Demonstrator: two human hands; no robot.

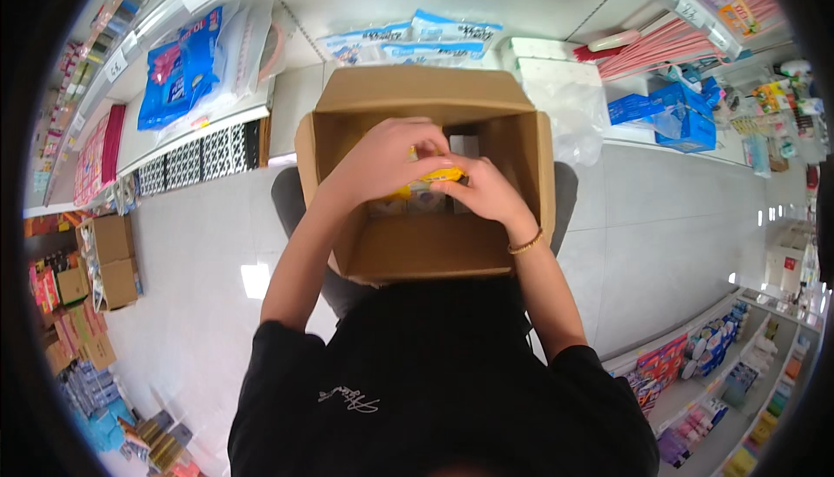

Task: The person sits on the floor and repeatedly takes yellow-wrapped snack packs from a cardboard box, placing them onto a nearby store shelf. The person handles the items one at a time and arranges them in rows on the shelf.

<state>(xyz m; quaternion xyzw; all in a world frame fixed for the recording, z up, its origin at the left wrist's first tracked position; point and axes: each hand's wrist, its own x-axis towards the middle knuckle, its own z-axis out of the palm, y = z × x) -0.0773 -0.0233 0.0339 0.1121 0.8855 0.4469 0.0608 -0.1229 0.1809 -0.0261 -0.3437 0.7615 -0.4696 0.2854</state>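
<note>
An open cardboard box (417, 249) stands right in front of me, its far flap folded outward. Over its opening, my right hand (485, 187) grips a small yellow packet (444, 174) between thumb and fingers. My left hand (394, 151) reaches across from the left, its fingers curled at the same packet and partly covering it. Whether the left fingers grip it is hard to see. Below the hands, small white boxes (427, 202) lie on the bottom of the carton, along with more yellow wrapping (394, 195) half hidden under my left hand.
Shelving with blue-and-white packs (430, 43) and white paper rolls in plastic (560, 86) lies beyond the box. A blue bag (179, 73) sits on the left shelf, a blue carton (684, 115) on the right. Cardboard boxes (111, 262) stand at far left; stocked shelves (704, 373) at lower right.
</note>
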